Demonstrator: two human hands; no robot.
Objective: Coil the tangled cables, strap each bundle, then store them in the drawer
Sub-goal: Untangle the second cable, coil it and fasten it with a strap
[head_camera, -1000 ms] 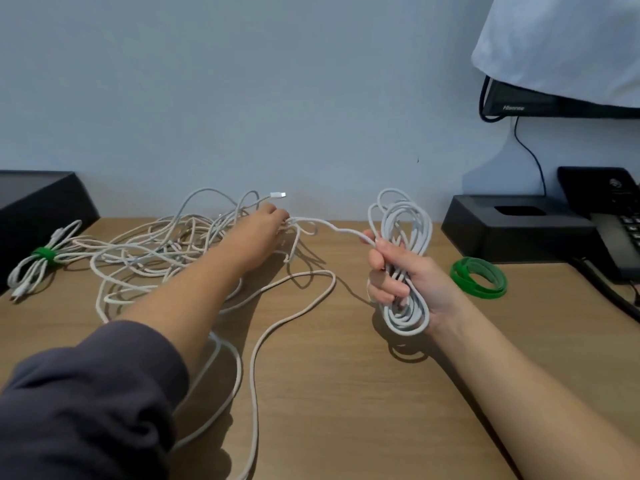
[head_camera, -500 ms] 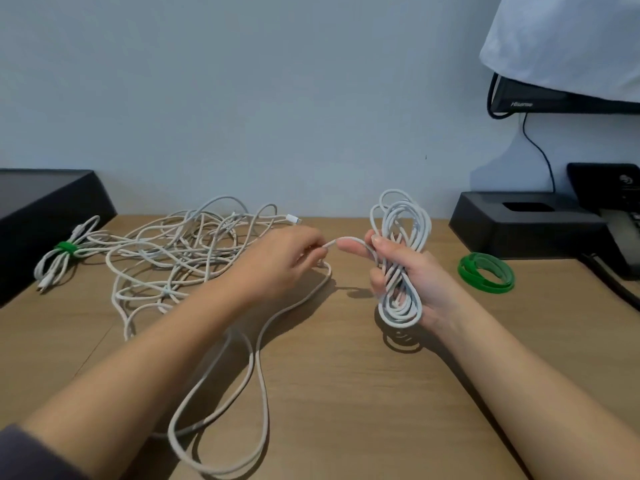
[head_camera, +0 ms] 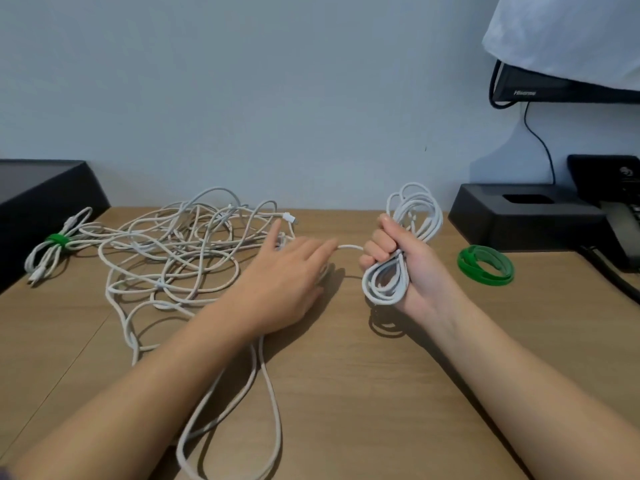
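My right hand [head_camera: 414, 271] grips a coiled white cable bundle [head_camera: 417, 207] upright above the wooden desk [head_camera: 381, 393]. A short run of that cable leads left from the coil and passes under the fingertips of my left hand [head_camera: 284, 285], which lies over it with fingers straight and spread. A tangle of white cables [head_camera: 180, 251] covers the desk to the left, with a long loop [head_camera: 273, 403] trailing toward me under my left forearm. A bundle of white cable with a green strap on it [head_camera: 52, 249] lies at the far left.
A roll of green straps [head_camera: 485, 265] lies right of my right hand. Behind it stand a black base [head_camera: 519, 220] and a black phone [head_camera: 620, 216], under a monitor [head_camera: 554, 88] draped with white cloth. A black box [head_camera: 38, 195] sits at the left edge.
My left hand drew back from the tangle toward the coil with the cable, then its fingers straightened. The right hand kept the coil, tilting it slightly.
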